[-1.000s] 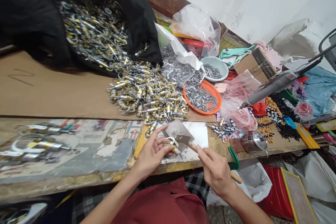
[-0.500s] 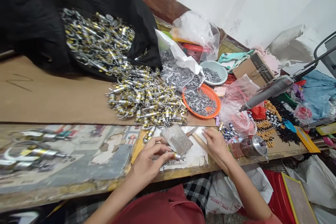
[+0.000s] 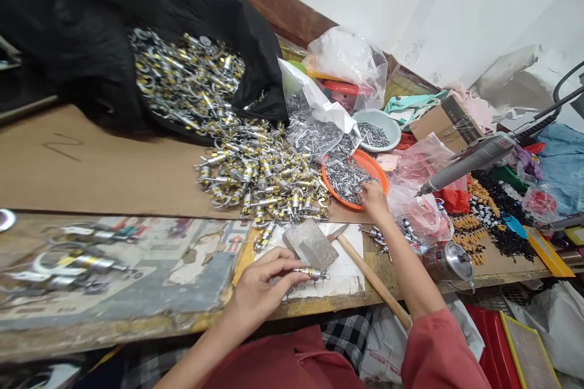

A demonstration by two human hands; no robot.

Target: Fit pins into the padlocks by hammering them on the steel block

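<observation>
My left hand (image 3: 267, 282), closed, pinches a small silver-and-yellow metal fitting (image 3: 308, 271) with a wire ring at its end. Just behind it lies a flat metal block (image 3: 310, 244) on a white sheet (image 3: 349, 282). A hammer (image 3: 371, 273) rests to the right of the block, its wooden handle slanting past the table's front edge. Over the right rim of the orange dish (image 3: 384, 182), my right hand (image 3: 375, 199) reaches among small metal pins (image 3: 349, 179). Its fingers are drawn together at the pins; what they pinch, if anything, is too small to tell.
Many similar fittings (image 3: 269, 179) spill from a black cloth bag (image 3: 260, 42) onto cardboard. A few more fittings (image 3: 77, 261) lie at left. A grey dish (image 3: 392, 134) of pins sits behind. An electric screwdriver (image 3: 469, 161) hangs at right, above plastic bags and a metal pot (image 3: 449, 264).
My right hand has moved from beside the hammer to the pins in the orange dish. My left hand still holds the fitting near the block. The view has shifted slightly.
</observation>
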